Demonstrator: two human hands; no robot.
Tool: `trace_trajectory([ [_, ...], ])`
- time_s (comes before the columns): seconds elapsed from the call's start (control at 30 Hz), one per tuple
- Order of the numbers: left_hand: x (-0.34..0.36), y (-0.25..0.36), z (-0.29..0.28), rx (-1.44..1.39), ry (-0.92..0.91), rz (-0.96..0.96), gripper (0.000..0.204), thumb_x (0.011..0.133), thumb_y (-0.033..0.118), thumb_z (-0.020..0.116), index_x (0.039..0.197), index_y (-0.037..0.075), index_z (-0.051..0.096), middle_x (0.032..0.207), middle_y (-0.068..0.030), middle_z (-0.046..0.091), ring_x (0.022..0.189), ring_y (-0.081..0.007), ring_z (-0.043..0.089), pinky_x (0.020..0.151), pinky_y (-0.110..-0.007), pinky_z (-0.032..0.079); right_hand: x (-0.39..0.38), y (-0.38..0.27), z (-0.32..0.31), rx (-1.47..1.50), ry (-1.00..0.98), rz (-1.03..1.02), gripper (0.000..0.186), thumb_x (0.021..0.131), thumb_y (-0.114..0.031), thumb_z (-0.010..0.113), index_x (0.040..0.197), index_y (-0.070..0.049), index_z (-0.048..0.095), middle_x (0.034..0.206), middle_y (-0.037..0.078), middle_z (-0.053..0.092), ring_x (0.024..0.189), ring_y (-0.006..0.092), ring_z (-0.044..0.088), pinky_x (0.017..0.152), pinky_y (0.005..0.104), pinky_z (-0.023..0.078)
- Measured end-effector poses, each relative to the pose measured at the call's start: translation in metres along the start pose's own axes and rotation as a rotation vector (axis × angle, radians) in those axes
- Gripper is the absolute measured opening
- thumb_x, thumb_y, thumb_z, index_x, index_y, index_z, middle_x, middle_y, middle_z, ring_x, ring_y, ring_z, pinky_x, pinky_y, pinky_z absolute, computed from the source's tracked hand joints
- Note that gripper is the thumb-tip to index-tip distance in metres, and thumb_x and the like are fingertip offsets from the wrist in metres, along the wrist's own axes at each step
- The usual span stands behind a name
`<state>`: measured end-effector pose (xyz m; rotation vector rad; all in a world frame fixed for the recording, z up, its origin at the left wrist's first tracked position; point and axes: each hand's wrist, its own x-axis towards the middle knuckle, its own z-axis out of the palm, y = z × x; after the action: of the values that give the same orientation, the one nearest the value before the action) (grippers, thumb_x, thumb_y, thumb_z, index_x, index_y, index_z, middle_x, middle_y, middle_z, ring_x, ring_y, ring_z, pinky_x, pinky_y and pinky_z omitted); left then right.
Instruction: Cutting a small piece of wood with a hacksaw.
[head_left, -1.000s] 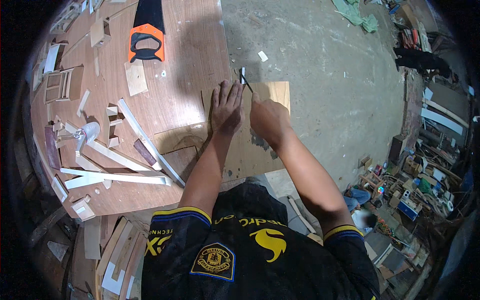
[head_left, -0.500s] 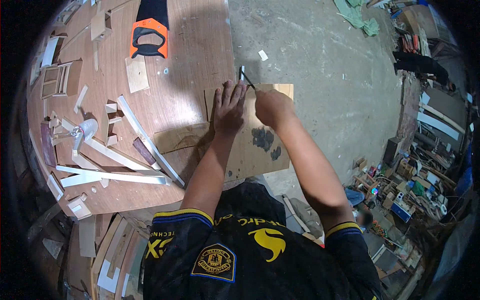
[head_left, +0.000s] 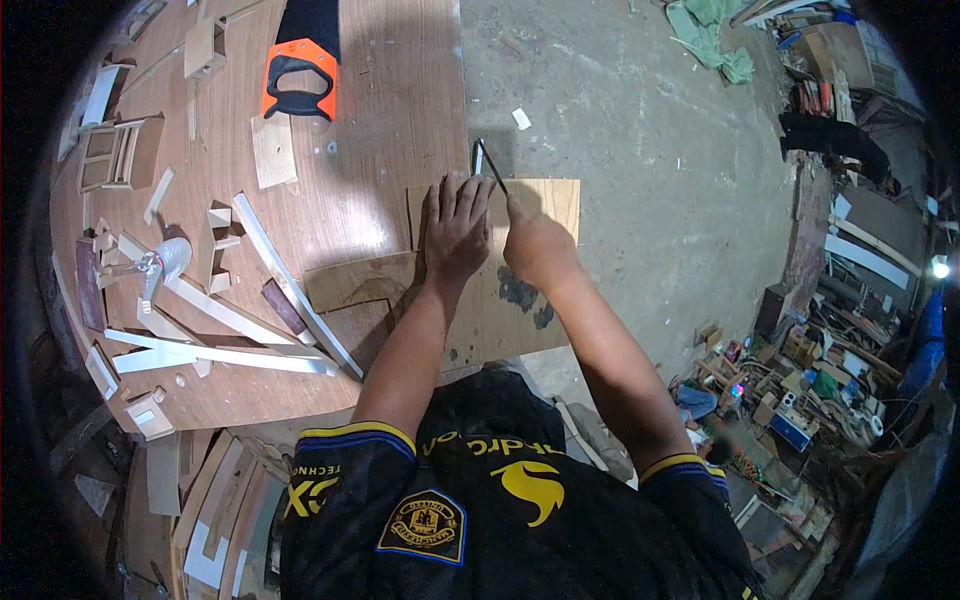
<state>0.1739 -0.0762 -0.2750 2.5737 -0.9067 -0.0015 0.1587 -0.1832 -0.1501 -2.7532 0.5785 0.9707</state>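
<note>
My left hand (head_left: 457,228) lies palm down with fingers extended on a plywood board (head_left: 505,325), its fingertips by a narrow white strip (head_left: 478,158) that juts beyond the board's far edge. My right hand (head_left: 535,245) is closed on a thin dark tool (head_left: 492,166), which slants forward and left to the strip's far end. Beneath and left of the board is the wood-laminate tabletop (head_left: 370,150). A handsaw with an orange-and-black handle (head_left: 305,52) lies farther up on it, beside a small pale wood piece (head_left: 272,155).
Long pale strips (head_left: 290,270), small wooden assemblies (head_left: 120,155) and a pale bottle-like object (head_left: 172,258) crowd the table's left. Right, on the concrete floor (head_left: 680,200), are a green cloth (head_left: 710,40), a dark-clad person (head_left: 840,140), heaped scrap and a seated person (head_left: 697,402).
Both hands sit slightly lower in the picture, toward my body. The dark tool's far tip has shifted left and down to the strip's end. The dark-clad person at the right has moved slightly.
</note>
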Motion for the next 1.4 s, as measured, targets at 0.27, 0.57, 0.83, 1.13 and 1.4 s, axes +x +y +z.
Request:
trace_trajectory([
  [0.27, 0.020, -0.021, 0.013, 0.027, 0.054, 0.091, 0.036, 0.085, 0.025, 0.056, 0.120, 0.020, 0.061, 0.113, -0.0033, 0.053, 0.102, -0.0273, 0.049, 0.096, -0.045, 0.038, -0.013, 0.010, 0.013, 0.136, 0.141, -0.020, 0.059, 0.078, -0.002, 0.051, 0.136, -0.009, 0.050, 0.082, 0.023, 0.068, 0.075, 0.0398, 0.067, 0.069, 0.0486, 0.054],
  [0.57, 0.016, -0.029, 0.015, 0.072, 0.121, 0.102, 0.034, 0.086, 0.025, 0.058, 0.120, 0.028, 0.063, 0.102, -0.0013, 0.050, 0.095, -0.0240, 0.046, 0.089, -0.042, 0.040, -0.010, -0.001, -0.004, 0.068, 0.002, 0.054, 0.060, 0.082, -0.007, 0.045, 0.142, -0.013, 0.044, 0.080, 0.023, 0.068, 0.075, 0.0385, 0.068, 0.069, 0.0476, 0.054],
  [0.83, 0.018, -0.034, 0.016, 0.201, 0.133, 0.074, 0.046, 0.089, 0.040, 0.055, 0.132, 0.026, 0.057, 0.138, 0.0022, 0.049, 0.130, -0.0270, 0.040, 0.110, -0.056, 0.025, -0.004, -0.010, 0.002, 0.019, -0.042, -0.038, 0.054, 0.084, -0.007, 0.043, 0.137, 0.001, 0.044, 0.081, 0.024, 0.068, 0.075, 0.0382, 0.068, 0.067, 0.0489, 0.053],
  [1.13, 0.018, -0.030, 0.014, 0.229, -0.027, 0.019, 0.051, 0.092, 0.042, 0.050, 0.138, 0.022, 0.050, 0.151, 0.0026, 0.038, 0.139, -0.0288, 0.035, 0.112, -0.063, 0.018, 0.017, -0.014, -0.005, -0.032, -0.163, -0.039, 0.044, 0.096, -0.013, 0.035, 0.137, 0.000, 0.044, 0.098, 0.023, 0.069, 0.091, 0.0365, 0.069, 0.078, 0.0436, 0.056],
  [1.4, 0.020, -0.030, 0.012, 0.161, 0.014, 0.005, 0.047, 0.094, 0.040, 0.047, 0.137, 0.021, 0.051, 0.152, 0.0025, 0.037, 0.140, -0.0279, 0.034, 0.113, -0.062, 0.018, 0.024, -0.018, 0.007, 0.067, -0.067, 0.015, 0.051, 0.087, -0.010, 0.043, 0.138, -0.004, 0.046, 0.088, 0.025, 0.068, 0.082, 0.0392, 0.068, 0.073, 0.0484, 0.054],
])
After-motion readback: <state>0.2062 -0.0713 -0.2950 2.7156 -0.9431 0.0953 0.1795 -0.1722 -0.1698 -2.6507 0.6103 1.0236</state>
